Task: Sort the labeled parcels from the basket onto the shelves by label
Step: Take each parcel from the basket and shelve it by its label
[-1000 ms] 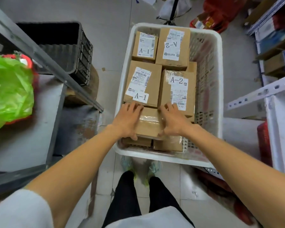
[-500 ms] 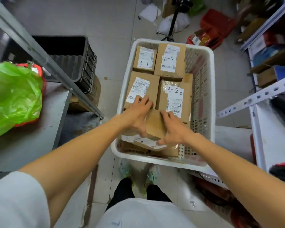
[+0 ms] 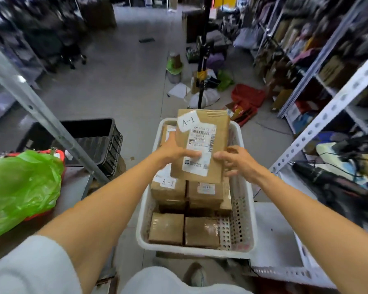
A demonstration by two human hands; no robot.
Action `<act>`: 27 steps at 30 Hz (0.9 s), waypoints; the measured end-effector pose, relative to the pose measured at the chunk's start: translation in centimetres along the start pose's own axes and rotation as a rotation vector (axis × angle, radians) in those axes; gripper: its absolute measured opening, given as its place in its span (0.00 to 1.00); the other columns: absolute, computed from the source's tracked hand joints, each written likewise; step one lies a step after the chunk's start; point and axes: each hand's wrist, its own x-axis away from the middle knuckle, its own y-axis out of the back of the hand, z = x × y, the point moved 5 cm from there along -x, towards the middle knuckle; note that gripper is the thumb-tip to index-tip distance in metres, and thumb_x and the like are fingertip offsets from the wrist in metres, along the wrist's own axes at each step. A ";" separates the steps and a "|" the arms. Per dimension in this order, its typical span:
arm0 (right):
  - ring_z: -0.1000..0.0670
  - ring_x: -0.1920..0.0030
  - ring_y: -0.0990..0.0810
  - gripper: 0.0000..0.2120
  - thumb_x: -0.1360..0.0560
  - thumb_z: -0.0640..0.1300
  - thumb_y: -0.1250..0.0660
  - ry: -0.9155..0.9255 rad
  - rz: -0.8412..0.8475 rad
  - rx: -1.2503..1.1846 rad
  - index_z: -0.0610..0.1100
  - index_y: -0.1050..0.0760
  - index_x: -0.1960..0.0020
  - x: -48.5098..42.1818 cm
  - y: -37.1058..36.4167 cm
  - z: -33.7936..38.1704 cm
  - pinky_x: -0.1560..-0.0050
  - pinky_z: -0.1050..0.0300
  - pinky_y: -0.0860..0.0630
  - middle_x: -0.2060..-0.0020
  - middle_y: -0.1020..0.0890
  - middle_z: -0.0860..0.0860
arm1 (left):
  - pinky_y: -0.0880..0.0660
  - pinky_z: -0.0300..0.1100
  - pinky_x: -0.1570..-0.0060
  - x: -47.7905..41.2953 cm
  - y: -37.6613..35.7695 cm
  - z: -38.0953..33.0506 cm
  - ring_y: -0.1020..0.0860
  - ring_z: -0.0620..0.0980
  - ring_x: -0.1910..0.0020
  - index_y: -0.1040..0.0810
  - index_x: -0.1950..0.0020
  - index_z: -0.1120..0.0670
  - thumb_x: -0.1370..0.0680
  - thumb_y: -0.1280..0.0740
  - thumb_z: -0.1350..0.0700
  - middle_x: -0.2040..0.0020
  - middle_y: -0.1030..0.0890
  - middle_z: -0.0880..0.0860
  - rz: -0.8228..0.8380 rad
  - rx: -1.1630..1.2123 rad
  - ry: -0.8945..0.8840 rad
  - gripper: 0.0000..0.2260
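At frame centre, above the white basket (image 3: pixel 189 252), the A-1 parcel (image 3: pixel 202 132) stands upright; left hand (image 3: pixel 174 152) and right hand (image 3: pixel 236 162) clamp its lower side edges, thumbs on the label. Stiff taped cardboard, probably light; the edges should grip best.

L hand (image 3: pixel 174 152) + R hand (image 3: pixel 237 163) lifted A-1 parcel (image 3: pixel 201 145) above basket (image 3: pixel 191 252); label now faces cam.

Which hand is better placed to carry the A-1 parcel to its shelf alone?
Probably left: the left hand has its thumb across the front of the brown cardboard A-1 parcel; the right hand only meets its edge.
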 end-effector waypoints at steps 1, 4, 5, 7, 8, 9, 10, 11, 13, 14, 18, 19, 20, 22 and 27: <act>0.50 0.51 0.16 0.27 0.34 0.51 0.23 -0.009 0.007 -0.062 0.47 0.27 0.38 -0.2 0.1 0.1 0.47 0.44 0.20 0.49 0.17 0.50 | 0.28 0.53 0.35 0.4 -0.4 -0.2 0.21 0.48 0.41 0.28 0.39 0.47 0.35 0.20 0.60 0.40 0.20 0.50 0.035 0.046 -0.017 0.30; 0.48 0.48 0.16 0.39 0.32 0.51 0.25 -0.008 0.018 -0.144 0.52 0.39 0.25 -1.0 0.5 0.0 0.48 0.45 0.19 0.44 0.18 0.52 | 0.26 0.48 0.39 1.0 -1.0 -1.0 0.21 0.45 0.47 0.31 0.49 0.43 0.33 0.24 0.66 0.47 0.19 0.46 -0.004 0.146 -0.042 0.25; 0.48 0.47 0.17 0.39 0.29 0.50 0.27 0.002 0.022 -0.165 0.56 0.42 0.24 -1.2 0.5 0.1 0.48 0.44 0.20 0.42 0.19 0.52 | 0.26 0.46 0.40 1.2 -1.0 -1.2 0.21 0.44 0.48 0.32 0.49 0.42 0.32 0.24 0.66 0.48 0.20 0.45 -0.021 0.170 -0.050 0.25; 0.48 0.44 0.19 0.37 0.28 0.50 0.30 0.041 0.014 -0.197 0.60 0.43 0.24 -1.2 0.4 0.5 0.49 0.45 0.20 0.39 0.21 0.53 | 0.24 0.41 0.45 1.4 -1.1 -1.1 0.21 0.43 0.48 0.31 0.48 0.41 0.33 0.23 0.64 0.47 0.20 0.46 -0.054 0.192 -0.047 0.26; 0.49 0.43 0.20 0.37 0.28 0.51 0.30 0.076 0.001 -0.186 0.60 0.43 0.24 -1.1 0.3 0.9 0.48 0.45 0.20 0.37 0.22 0.54 | 0.24 0.38 0.48 1.4 -1.1 -0.8 0.21 0.42 0.47 0.30 0.45 0.41 0.33 0.22 0.62 0.46 0.20 0.46 -0.069 0.202 -0.033 0.27; 0.50 0.41 0.21 0.38 0.29 0.53 0.31 0.107 -0.009 -0.160 0.60 0.44 0.24 -1.1 0.1 1.2 0.46 0.45 0.21 0.35 0.23 0.54 | 0.25 0.38 0.47 1.7 -1.1 -0.8 0.22 0.43 0.45 0.30 0.40 0.42 0.35 0.20 0.59 0.44 0.21 0.46 -0.100 0.206 -0.028 0.31; 0.51 0.40 0.22 0.40 0.30 0.55 0.31 0.137 -0.017 -0.120 0.59 0.45 0.23 -0.9 -0.1 1.5 0.42 0.45 0.23 0.33 0.25 0.55 | 0.26 0.41 0.45 1.8 -1.0 -0.5 0.23 0.45 0.42 0.32 0.34 0.46 0.38 0.18 0.56 0.40 0.22 0.47 -0.135 0.205 -0.012 0.37; 0.53 0.38 0.23 0.41 0.30 0.56 0.30 0.164 -0.026 -0.083 0.58 0.46 0.23 -0.5 -0.3 1.8 0.38 0.45 0.25 0.32 0.26 0.55 | 0.27 0.43 0.43 2.1 -1.0 -0.5 0.24 0.48 0.40 0.35 0.29 0.48 0.39 0.18 0.55 0.38 0.23 0.47 -0.170 0.196 0.005 0.43; 0.55 0.37 0.24 0.41 0.30 0.58 0.29 0.225 -0.051 -0.025 0.58 0.45 0.23 -0.1 -0.3 2.0 0.34 0.47 0.29 0.34 0.25 0.58 | 0.28 0.43 0.45 2.7 -0.7 -0.7 0.26 0.48 0.40 0.40 0.26 0.50 0.38 0.19 0.59 0.38 0.26 0.47 -0.225 0.190 0.007 0.46; 0.56 0.37 0.24 0.41 0.31 0.58 0.28 0.255 -0.059 -0.001 0.58 0.44 0.24 0.2 -0.4 2.1 0.33 0.48 0.29 0.35 0.24 0.59 | 0.28 0.42 0.46 3.0 -0.7 -0.9 0.27 0.47 0.41 0.41 0.26 0.50 0.37 0.19 0.61 0.40 0.26 0.47 -0.230 0.186 0.002 0.46; 0.57 0.40 0.21 0.46 0.32 0.53 0.24 0.313 -0.044 0.029 0.57 0.48 0.23 1.5 -0.9 2.4 0.34 0.45 0.28 0.38 0.21 0.60 | 0.30 0.39 0.45 3.9 -1.0 -1.7 0.28 0.46 0.38 0.44 0.23 0.48 0.38 0.19 0.61 0.35 0.27 0.46 -0.216 0.123 -0.042 0.50; 0.57 0.39 0.22 0.49 0.34 0.55 0.23 0.316 -0.054 0.039 0.58 0.49 0.23 2.0 -1.0 2.3 0.34 0.43 0.28 0.38 0.22 0.60 | 0.30 0.38 0.47 4.1 -1.1 -1.6 0.28 0.46 0.38 0.45 0.23 0.47 0.37 0.20 0.61 0.35 0.27 0.46 -0.205 0.121 -0.044 0.50; 0.56 0.38 0.22 0.51 0.35 0.57 0.22 0.323 -0.072 0.047 0.60 0.50 0.23 2.6 -0.9 2.0 0.34 0.43 0.28 0.37 0.22 0.60 | 0.28 0.38 0.47 4.3 -1.2 -1.5 0.27 0.46 0.38 0.45 0.23 0.47 0.36 0.20 0.62 0.34 0.27 0.47 -0.194 0.122 -0.049 0.49; 0.56 0.37 0.24 0.52 0.35 0.57 0.22 0.317 -0.128 0.050 0.59 0.53 0.22 4.1 -0.8 1.2 0.33 0.47 0.29 0.34 0.24 0.59 | 0.26 0.47 0.41 4.5 -1.4 -1.3 0.27 0.50 0.35 0.43 0.23 0.44 0.35 0.21 0.59 0.32 0.26 0.50 -0.139 0.093 -0.065 0.47; 0.58 0.41 0.24 0.44 0.30 0.48 0.24 0.295 -0.295 0.060 0.53 0.47 0.23 8.8 -0.9 -1.3 0.44 0.63 0.28 0.39 0.25 0.60 | 0.27 0.54 0.37 6.0 -3.2 -1.0 0.29 0.50 0.33 0.44 0.23 0.42 0.33 0.21 0.57 0.33 0.27 0.49 0.039 0.022 -0.142 0.46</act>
